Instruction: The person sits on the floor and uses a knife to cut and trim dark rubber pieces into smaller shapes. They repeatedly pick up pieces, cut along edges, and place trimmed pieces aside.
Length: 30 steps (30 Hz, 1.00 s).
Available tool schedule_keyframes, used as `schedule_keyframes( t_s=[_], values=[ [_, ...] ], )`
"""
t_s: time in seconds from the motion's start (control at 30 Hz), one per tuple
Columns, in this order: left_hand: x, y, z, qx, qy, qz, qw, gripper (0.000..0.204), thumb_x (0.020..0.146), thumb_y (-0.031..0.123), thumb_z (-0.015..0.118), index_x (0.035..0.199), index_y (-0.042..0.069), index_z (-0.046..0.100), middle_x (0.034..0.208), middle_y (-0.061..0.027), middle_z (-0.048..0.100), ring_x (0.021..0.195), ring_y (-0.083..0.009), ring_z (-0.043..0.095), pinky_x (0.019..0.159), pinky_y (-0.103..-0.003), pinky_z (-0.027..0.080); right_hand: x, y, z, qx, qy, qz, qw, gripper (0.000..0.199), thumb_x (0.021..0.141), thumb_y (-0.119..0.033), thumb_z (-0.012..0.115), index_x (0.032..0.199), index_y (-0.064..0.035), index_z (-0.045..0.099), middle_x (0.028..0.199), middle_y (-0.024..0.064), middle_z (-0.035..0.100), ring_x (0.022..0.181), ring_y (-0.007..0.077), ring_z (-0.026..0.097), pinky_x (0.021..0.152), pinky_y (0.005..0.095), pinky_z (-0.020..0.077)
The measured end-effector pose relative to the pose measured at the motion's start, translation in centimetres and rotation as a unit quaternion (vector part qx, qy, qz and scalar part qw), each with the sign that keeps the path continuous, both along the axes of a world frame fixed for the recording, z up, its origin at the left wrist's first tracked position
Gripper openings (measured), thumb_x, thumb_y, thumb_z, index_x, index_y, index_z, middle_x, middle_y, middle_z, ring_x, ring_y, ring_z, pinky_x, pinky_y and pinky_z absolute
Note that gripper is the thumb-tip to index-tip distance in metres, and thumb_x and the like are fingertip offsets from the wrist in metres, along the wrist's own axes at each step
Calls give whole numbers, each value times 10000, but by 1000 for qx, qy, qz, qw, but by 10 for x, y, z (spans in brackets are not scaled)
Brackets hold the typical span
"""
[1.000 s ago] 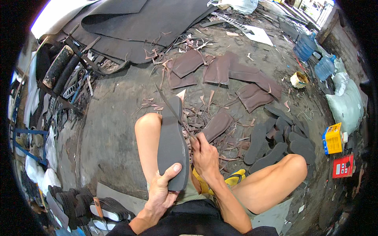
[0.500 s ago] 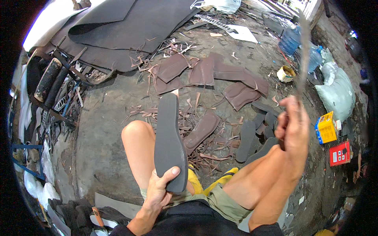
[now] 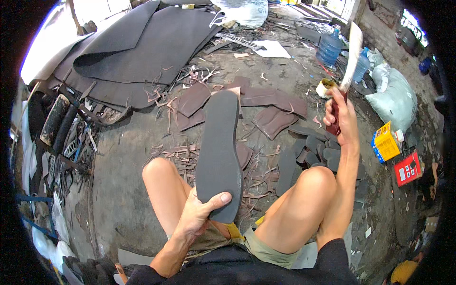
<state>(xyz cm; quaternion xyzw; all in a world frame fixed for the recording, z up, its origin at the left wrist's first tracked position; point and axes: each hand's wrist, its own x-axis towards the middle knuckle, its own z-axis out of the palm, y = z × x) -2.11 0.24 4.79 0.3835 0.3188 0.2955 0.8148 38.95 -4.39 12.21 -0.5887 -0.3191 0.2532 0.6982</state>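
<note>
In my left hand (image 3: 195, 216) is a dark grey shoe sole (image 3: 218, 147), gripped by its near end with the thumb on top and its flat face turned up. It stands out between my knees, long end pointing away. My right hand (image 3: 347, 124) is raised beyond my right knee, its fingers closed round the reddish-brown handle of a knife (image 3: 353, 57). The pale, slightly curved blade points upward, well apart from the sole. Brown sole-shaped pieces (image 3: 274, 118) lie on the floor ahead, partly hidden behind the held sole.
Several dark soles (image 3: 316, 147) are heaped beyond my right knee. Thin brown offcuts (image 3: 178, 154) litter the floor. Large dark sheets (image 3: 137, 71) spread at the far left. On the right are a yellow box (image 3: 385, 143), a red box (image 3: 407, 169), a pale sack (image 3: 396, 99) and blue bottles (image 3: 329, 47).
The knife, blurred before, now shows its blade's broad side as my right hand lifts and turns. The sole has shifted right and nearer. The whole view has shifted a little.
</note>
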Motion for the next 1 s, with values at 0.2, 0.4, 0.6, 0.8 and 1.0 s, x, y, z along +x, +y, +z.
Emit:
schedule_keyframes(
  t_s=[0.2,0.4,0.6,0.8,1.0],
  values=[
    [40,-2,9,77,4,-71,994,501,866,170,909,1270,-6,670,1131,-73,746,994,-171,722,868,-334,608,-72,1,40,-116,-116,94,982,361,1001,-413,768,1072,-60,737,771,10,692,546,38,510,498,233,435],
    [88,-16,14,205,-36,-220,953,453,1020,240,786,1369,-10,644,1239,-51,718,1106,-121,656,971,-319,555,-92,-27,26,-112,-117,130,978,287,971,-332,813,935,-68,707,705,-60,587,592,52,514,524,280,423],
    [122,15,28,97,-73,-39,992,400,1121,404,596,1273,42,671,1049,-29,760,809,-95,721,701,-263,611,-146,-52,-16,-135,-128,101,977,382,946,-286,850,1071,36,688,928,125,773,840,137,722,769,347,597],
    [94,14,27,3,49,-103,994,375,1109,451,610,1055,96,719,779,19,708,553,-68,618,508,-242,518,-175,-113,-42,-285,-182,17,941,493,1091,-469,598,1039,21,606,782,229,648,673,389,693,622,483,521],
    [50,6,20,-18,66,-80,995,377,1102,433,635,1043,70,719,851,11,733,630,-56,630,574,-235,518,-242,-153,-99,-255,-261,-19,931,499,1106,-505,530,1135,-12,599,827,213,664,719,444,681,625,516,527]
  ],
)
